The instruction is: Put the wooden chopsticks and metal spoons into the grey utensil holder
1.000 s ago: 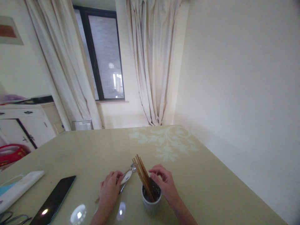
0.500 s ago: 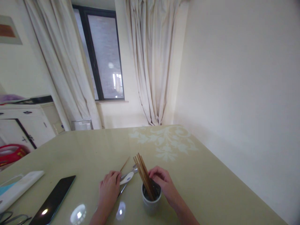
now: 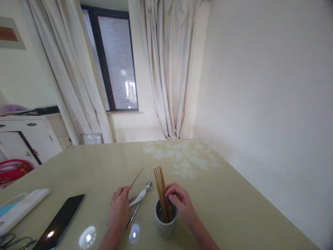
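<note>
A grey-white cup (image 3: 166, 227) stands on the table with several wooden chopsticks (image 3: 160, 191) upright in it, leaning slightly left. My right hand (image 3: 180, 201) is at the cup's right side, its curled fingertips closed against the chopsticks above the rim. My left hand (image 3: 119, 205) is closed around the lower part of a single chopstick (image 3: 137, 177), whose thin end points away from me. Right beside that hand lie a white-handled spoon (image 3: 140, 197), a metal spoon (image 3: 148, 185) and a thin metal utensil (image 3: 133, 216). Parts of these are hidden by the left hand.
To the left lie a black phone (image 3: 61, 222), a white power strip (image 3: 23, 208) and dark cables (image 3: 18, 241). The glossy table (image 3: 99, 173) reaches a wall on the right. Behind are curtains (image 3: 171, 69), a window (image 3: 118, 62) and a white cabinet (image 3: 39, 135).
The chopsticks in the cup have tilted more upright, and the cup has shifted slightly left. My left hand has moved a little left with its chopstick, showing more of the utensils.
</note>
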The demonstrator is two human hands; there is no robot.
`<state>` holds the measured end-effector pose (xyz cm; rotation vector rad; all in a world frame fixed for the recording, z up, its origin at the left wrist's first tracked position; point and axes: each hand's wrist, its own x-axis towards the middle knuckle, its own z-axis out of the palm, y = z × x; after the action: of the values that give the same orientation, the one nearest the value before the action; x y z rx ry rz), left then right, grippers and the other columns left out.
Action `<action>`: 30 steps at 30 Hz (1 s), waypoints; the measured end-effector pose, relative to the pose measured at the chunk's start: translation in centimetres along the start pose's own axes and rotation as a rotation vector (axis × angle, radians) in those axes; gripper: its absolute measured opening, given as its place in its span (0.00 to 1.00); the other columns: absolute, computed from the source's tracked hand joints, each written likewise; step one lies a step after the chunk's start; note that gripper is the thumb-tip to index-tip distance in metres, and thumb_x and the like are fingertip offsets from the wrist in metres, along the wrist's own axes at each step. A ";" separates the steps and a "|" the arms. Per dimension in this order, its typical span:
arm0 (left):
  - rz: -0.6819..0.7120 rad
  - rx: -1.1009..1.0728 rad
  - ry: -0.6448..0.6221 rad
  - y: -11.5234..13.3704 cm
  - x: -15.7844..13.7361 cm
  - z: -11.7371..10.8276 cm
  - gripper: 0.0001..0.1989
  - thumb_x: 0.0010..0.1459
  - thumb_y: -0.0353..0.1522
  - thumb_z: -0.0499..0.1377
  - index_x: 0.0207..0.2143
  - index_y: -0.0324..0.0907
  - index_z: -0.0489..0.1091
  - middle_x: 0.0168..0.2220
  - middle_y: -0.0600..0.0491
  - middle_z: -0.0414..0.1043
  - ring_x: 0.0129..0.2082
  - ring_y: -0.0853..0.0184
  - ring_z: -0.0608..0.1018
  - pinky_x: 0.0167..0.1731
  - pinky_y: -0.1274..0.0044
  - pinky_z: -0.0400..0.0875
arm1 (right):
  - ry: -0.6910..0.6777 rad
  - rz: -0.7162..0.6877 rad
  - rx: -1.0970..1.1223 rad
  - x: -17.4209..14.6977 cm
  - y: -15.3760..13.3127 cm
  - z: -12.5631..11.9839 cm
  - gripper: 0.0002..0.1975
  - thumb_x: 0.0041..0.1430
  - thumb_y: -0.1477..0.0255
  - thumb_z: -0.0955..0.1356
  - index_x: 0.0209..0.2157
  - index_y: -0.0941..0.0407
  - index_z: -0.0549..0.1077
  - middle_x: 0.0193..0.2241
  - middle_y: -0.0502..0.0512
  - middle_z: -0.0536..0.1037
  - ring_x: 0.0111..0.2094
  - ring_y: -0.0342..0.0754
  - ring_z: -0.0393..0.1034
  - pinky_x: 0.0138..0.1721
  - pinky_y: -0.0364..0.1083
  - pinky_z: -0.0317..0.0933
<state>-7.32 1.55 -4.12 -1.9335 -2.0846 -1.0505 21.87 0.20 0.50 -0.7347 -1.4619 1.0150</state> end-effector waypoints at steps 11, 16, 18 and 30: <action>0.888 -0.251 0.380 6.9 -3.5 -2.9 0.18 0.74 0.26 0.53 0.58 0.45 0.79 0.48 0.49 0.85 0.54 0.63 0.82 0.59 0.72 0.76 | 0.107 -0.275 -0.207 -1.2 -1.2 0.1 0.14 0.69 0.55 0.73 0.47 0.46 0.86 0.46 0.60 0.78 0.51 0.58 0.74 0.53 0.53 0.69; 1.020 -0.226 0.254 8.0 -4.1 -3.3 0.20 0.77 0.29 0.49 0.61 0.44 0.76 0.51 0.50 0.85 0.57 0.64 0.82 0.62 0.73 0.74 | 0.069 -0.290 -0.188 -1.5 -1.9 0.7 0.13 0.72 0.57 0.71 0.46 0.46 0.87 0.43 0.59 0.80 0.48 0.56 0.76 0.50 0.52 0.70; 0.936 -0.268 0.290 8.1 -4.1 -2.8 0.19 0.75 0.28 0.52 0.61 0.45 0.75 0.51 0.49 0.84 0.57 0.64 0.82 0.61 0.72 0.74 | 0.124 -0.242 -0.087 -1.3 -2.1 0.9 0.14 0.72 0.57 0.71 0.40 0.49 0.86 0.39 0.58 0.81 0.44 0.54 0.77 0.47 0.50 0.71; -0.020 -0.076 -0.207 2.8 -0.9 -0.1 0.19 0.69 0.44 0.53 0.48 0.47 0.79 0.48 0.46 0.82 0.50 0.52 0.81 0.52 0.60 0.74 | 0.567 0.071 0.522 0.7 -1.9 -1.3 0.22 0.57 0.56 0.81 0.47 0.51 0.77 0.34 0.54 0.86 0.30 0.47 0.78 0.35 0.45 0.74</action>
<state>-4.65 0.58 -3.39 -2.1466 -2.2024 -0.9851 23.27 0.20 2.51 -0.6204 -0.6476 1.0701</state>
